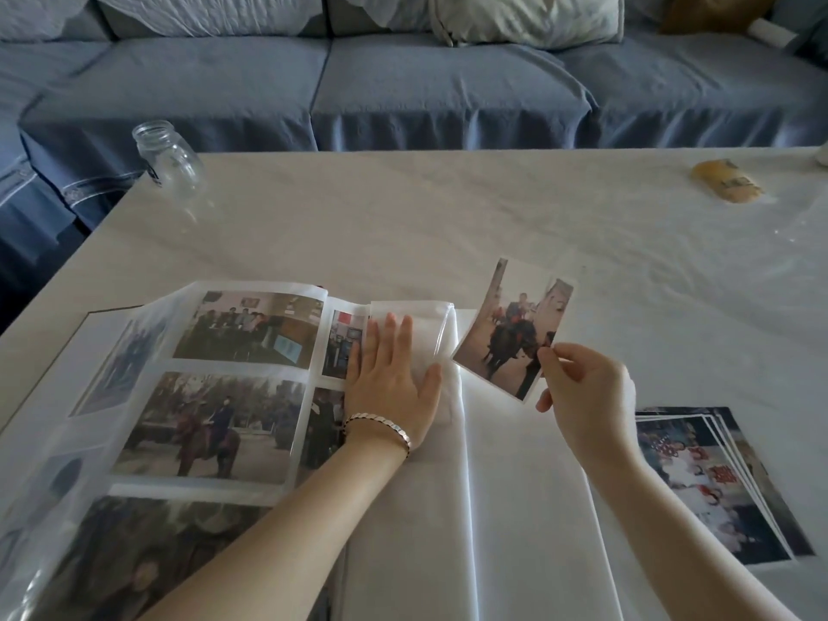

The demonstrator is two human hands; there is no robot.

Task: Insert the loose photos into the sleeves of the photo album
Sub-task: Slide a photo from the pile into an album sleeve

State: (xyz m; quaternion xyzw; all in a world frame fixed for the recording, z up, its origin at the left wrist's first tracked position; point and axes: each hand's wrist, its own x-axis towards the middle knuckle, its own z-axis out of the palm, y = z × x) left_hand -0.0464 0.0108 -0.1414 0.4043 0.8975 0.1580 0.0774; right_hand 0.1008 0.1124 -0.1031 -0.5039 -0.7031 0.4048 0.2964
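At frame centre, the album [233, 396] is pressed by the flat left hand [394, 378]; a photo [511, 333] is pinched by the right hand [582, 387].

A home living room, seen across a cloth-covered table.
A long sofa [448, 91] in a rumpled blue-grey slipcover fills the far side from 10 to 2 o'clock, with a pale pillow [537, 15] lying on it at 12. Before it stands a table [403, 217] draped in white cloth, bearing a glass jar [168, 156] at 10 o'clock and a photo album [201, 396] of snapshots open at 8.
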